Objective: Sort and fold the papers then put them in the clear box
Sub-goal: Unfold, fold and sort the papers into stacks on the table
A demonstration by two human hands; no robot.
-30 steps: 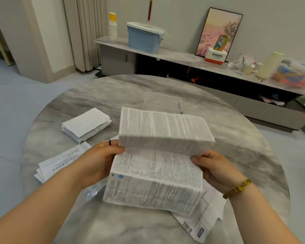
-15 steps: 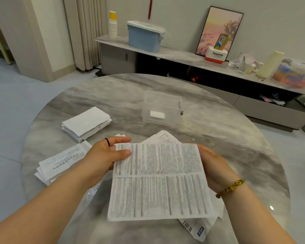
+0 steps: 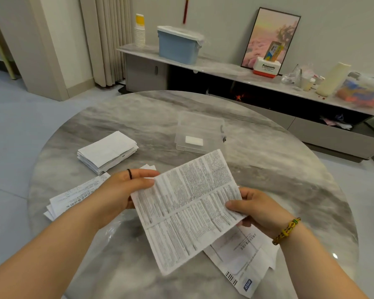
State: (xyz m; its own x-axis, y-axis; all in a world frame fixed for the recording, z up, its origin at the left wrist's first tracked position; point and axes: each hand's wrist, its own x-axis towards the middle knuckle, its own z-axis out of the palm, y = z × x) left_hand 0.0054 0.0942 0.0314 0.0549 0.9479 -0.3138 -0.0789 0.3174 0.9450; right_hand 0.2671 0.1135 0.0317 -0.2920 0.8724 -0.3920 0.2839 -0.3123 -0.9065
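A printed leaflet (image 3: 188, 210), dense with small text and creased across its middle, hangs tilted above the round marble table (image 3: 268, 169). My left hand (image 3: 121, 190) pinches its left edge. My right hand (image 3: 255, 210) pinches its right edge with the thumb on top. The clear box (image 3: 200, 131) with a white label sits at the table's middle, beyond the leaflet. A stack of folded white papers (image 3: 107, 153) lies at the left. Loose printed sheets (image 3: 73, 195) lie under my left forearm, and another sheet with a barcode (image 3: 244, 262) lies under the leaflet.
Behind the table runs a low sideboard (image 3: 225, 70) with a blue bin (image 3: 177, 45), stacked paper cups (image 3: 140, 31), a framed picture (image 3: 270, 37) and a white Panasonic box (image 3: 267, 69). Curtains (image 3: 108, 39) hang at the back left.
The leaflet's upper part was folded down a second ago; it then lay flat in both hands. Now it has turned counterclockwise, its right end raised toward the clear box.
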